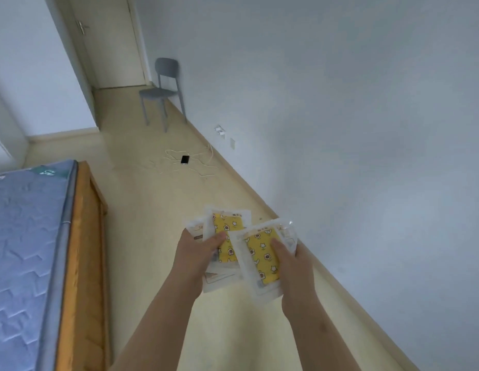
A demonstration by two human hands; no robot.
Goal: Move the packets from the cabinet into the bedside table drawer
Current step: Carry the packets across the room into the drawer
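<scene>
I hold clear plastic packets with yellow patterned contents out in front of me, above the floor. My left hand (196,253) grips a small stack of packets (225,226), thumb on top. My right hand (291,259) grips another packet (261,254), which overlaps the left stack. Neither the cabinet nor the bedside table drawer is in view.
A bed with a blue quilted mattress (24,236) and wooden frame (83,236) lies at the left. A grey chair (163,89) stands by the right wall near a closed door (110,41). A black phone (185,159) with white cables lies on the floor ahead.
</scene>
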